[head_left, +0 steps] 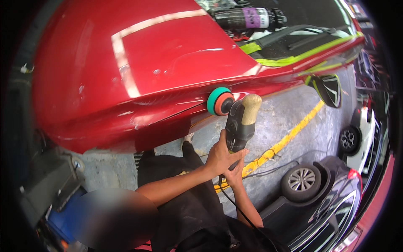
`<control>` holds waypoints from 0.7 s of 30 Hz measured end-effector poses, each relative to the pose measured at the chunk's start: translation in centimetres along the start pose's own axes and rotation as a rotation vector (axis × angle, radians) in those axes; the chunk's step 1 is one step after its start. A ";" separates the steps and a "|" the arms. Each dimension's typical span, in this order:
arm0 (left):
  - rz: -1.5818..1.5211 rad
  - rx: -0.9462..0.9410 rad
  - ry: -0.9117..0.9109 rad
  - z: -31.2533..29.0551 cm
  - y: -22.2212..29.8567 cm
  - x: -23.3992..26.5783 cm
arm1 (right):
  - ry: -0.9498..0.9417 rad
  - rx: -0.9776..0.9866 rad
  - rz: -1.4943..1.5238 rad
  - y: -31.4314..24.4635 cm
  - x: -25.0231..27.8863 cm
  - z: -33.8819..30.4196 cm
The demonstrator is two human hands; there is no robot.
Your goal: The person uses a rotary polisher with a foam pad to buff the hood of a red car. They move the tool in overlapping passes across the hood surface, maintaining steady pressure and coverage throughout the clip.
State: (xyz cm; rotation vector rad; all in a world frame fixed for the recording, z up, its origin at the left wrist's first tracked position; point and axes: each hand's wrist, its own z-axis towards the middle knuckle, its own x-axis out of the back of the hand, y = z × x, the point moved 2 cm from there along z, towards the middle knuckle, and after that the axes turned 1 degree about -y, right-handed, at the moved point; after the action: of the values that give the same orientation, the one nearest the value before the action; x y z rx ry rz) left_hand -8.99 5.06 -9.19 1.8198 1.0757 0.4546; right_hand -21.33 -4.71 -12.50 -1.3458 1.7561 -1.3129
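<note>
Both of my hands are on a corded car polisher [241, 125] with a black body and a worn tan cover. My left hand [222, 156] wraps round its body, its forearm coming in from the lower left. Below it, my right hand [235, 173] grips the rear handle, partly hidden by the left. A round foam pad [213, 101], teal and black on an orange backing, faces the side of a red car [176, 59]. It looks to be against the panel, though the contact itself is hidden. The black cord [235, 202] runs down from the handle past my right forearm.
White masking tape [121, 63] outlines part of the hood. Green tape [285, 61] edges the windshield, where a dark bottle [247, 18] lies. The side mirror [329, 90] sticks out at right. Across a yellow floor line [289, 136] stands a dark car [336, 201]; cables lie on the floor.
</note>
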 end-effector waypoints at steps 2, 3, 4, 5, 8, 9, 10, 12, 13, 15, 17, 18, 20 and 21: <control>0.001 -0.084 0.145 -1.9 -0.8 0.9 | -0.157 -0.008 -0.113 0.7 0.2 -0.6; 0.001 -0.127 0.212 -3.5 -1.3 1.2 | -0.230 -0.009 -0.173 0.8 0.3 -0.8; -0.150 -0.100 0.215 -4.9 -2.8 1.6 | -0.340 0.018 -0.270 -0.9 -0.3 -0.9; -0.303 -0.081 0.207 -6.0 -4.2 2.1 | -0.434 0.001 -0.231 -2.1 -0.8 -0.8; -0.372 -0.065 0.278 -6.4 -2.0 2.1 | -0.478 -0.023 -0.266 -5.2 -0.9 -0.1; -0.357 -0.024 0.268 -5.9 -1.7 1.9 | -0.435 -0.046 -0.242 -5.6 -0.6 0.0; -0.284 -0.101 0.328 -5.3 -1.0 1.5 | -0.392 -0.069 -0.218 -5.9 -0.6 0.0; -0.334 -0.084 0.329 -6.0 -0.2 2.7 | -0.474 0.019 -0.296 -7.3 -1.3 0.6; -0.375 -0.075 0.330 -6.4 0.2 2.9 | -0.518 0.060 -0.350 -8.4 -1.2 1.1; -0.512 -0.049 0.405 -7.9 1.7 4.3 | -0.715 0.022 -0.294 -10.4 -2.4 1.9; -0.575 -0.096 0.462 -7.7 1.6 3.8 | -0.770 0.099 -0.220 -10.0 -1.8 2.4; -0.551 -0.038 0.372 -7.4 1.5 3.6 | -0.736 0.092 -0.231 -9.9 -1.0 2.2; -0.479 -0.021 0.296 -6.4 0.6 2.3 | -0.683 0.013 -0.128 -9.3 0.8 1.9; -0.434 -0.063 0.309 -5.7 0.5 1.6 | -0.627 -0.079 -0.069 -8.6 1.6 1.4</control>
State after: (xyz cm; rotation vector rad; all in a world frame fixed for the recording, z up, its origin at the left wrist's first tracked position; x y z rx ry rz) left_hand -11.79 9.37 -6.24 1.4322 1.6050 0.5073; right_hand -17.38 -6.81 -4.83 -1.6482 1.3405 -0.7341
